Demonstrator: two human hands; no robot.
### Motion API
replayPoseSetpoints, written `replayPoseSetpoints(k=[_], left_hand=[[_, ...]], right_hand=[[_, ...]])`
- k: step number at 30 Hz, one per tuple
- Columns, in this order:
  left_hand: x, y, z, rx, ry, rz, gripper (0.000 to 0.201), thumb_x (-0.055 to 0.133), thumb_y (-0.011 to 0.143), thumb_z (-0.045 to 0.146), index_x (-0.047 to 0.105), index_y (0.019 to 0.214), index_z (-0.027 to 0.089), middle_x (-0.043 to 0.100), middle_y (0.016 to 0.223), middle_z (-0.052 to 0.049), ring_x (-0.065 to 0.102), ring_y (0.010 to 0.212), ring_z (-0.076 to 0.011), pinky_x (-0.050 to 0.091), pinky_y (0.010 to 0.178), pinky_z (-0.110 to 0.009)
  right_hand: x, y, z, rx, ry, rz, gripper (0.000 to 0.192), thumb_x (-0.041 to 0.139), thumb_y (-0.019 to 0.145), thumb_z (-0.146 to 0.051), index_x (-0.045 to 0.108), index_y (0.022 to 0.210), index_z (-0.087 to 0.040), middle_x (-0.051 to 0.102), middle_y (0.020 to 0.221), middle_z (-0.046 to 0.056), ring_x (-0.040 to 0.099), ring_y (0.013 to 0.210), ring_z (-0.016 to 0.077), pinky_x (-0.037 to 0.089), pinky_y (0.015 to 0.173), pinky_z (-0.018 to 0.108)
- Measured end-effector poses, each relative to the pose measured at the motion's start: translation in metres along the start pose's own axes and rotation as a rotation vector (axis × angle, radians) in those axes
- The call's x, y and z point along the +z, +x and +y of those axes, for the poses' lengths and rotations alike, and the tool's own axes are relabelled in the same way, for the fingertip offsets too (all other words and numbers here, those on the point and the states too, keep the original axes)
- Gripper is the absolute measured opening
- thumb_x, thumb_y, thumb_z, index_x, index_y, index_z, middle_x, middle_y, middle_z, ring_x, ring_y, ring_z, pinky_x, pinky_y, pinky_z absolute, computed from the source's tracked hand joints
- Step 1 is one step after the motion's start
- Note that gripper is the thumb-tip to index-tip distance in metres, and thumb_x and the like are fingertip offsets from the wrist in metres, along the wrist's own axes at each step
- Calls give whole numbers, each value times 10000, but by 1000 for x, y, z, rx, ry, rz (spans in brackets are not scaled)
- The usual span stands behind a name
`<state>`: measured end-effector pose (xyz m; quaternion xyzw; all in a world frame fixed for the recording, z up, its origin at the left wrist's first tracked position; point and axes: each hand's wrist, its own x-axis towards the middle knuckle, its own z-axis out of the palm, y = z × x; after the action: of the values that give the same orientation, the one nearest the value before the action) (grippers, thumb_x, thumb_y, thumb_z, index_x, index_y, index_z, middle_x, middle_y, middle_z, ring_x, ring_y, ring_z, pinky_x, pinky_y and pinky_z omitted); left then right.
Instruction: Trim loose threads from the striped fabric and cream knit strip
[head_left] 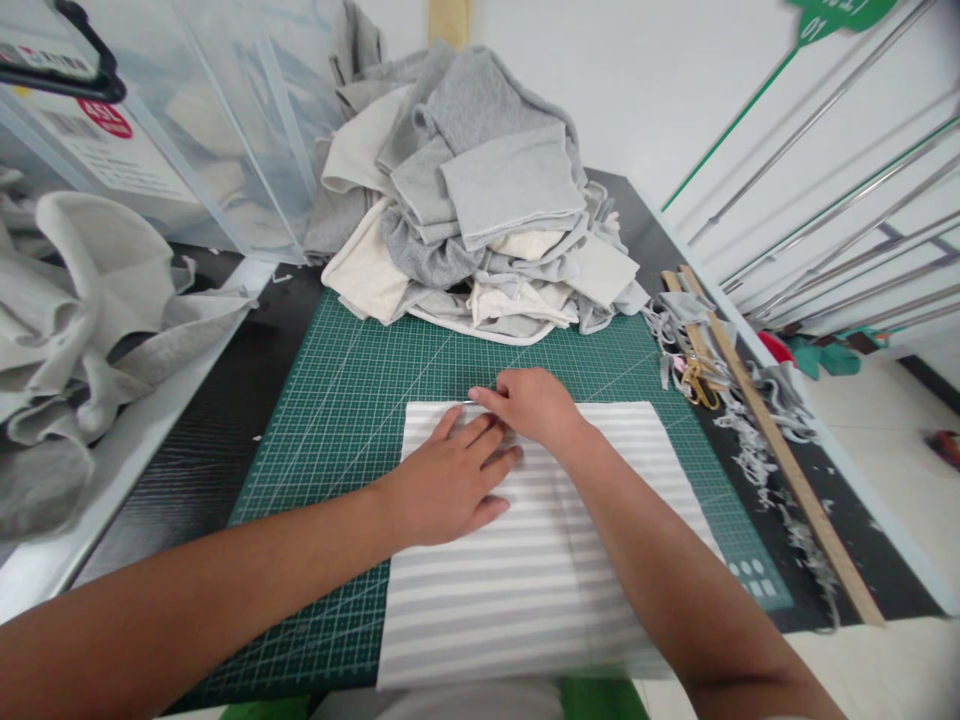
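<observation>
Flat on a gridded green mat (337,400), a rectangular grey-and-white striped cloth (495,600) lies beneath the left hand (454,485), fingers spread; the right hand (538,405) curls at its far edge, any grip hidden.

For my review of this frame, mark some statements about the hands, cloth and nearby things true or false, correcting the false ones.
1. The left hand lies palm down on the cloth. True.
2. The cloth is plain red. False: it has grey and white stripes.
3. The right hand is at the cloth's far edge. True.
4. The pile sits at the near end of the mat. False: it sits at the far end.
5. A clear bin stands left of the pile. True.
</observation>
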<state>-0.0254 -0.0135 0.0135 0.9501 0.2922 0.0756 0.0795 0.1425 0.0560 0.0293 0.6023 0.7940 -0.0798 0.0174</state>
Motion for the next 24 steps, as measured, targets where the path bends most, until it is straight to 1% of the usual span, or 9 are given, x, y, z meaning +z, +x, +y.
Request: replayPoseSetpoints(k=[4,13,24], left_hand=[[0,0,0,2,0,-2,522,398,945,518,439,1382,236,412,1452,-117,335,1350,-310,177,1124,-546],[0,0,0,-2,0,-6,518,394,947,513,438,1382,236,398,1460,-116,324,1357,-312,177,1124,-553],[0,0,0,-1,14,-7,518,386,949,517,439,1381,237,387,1472,-116,323,1361,-310,170,1132,-542]], right_hand=[[1,-1,-2,-2,3,9,617,327,891,-694,667,725,-206,685,733,58,565,646,163,250,538,291],[4,0,-2,-15,29,36,599,341,888,-689,626,668,-210,664,677,36,539,608,150,229,524,290],[6,5,-5,27,25,6,568,390,869,-691,653,700,-217,689,737,47,572,656,165,259,532,278]])
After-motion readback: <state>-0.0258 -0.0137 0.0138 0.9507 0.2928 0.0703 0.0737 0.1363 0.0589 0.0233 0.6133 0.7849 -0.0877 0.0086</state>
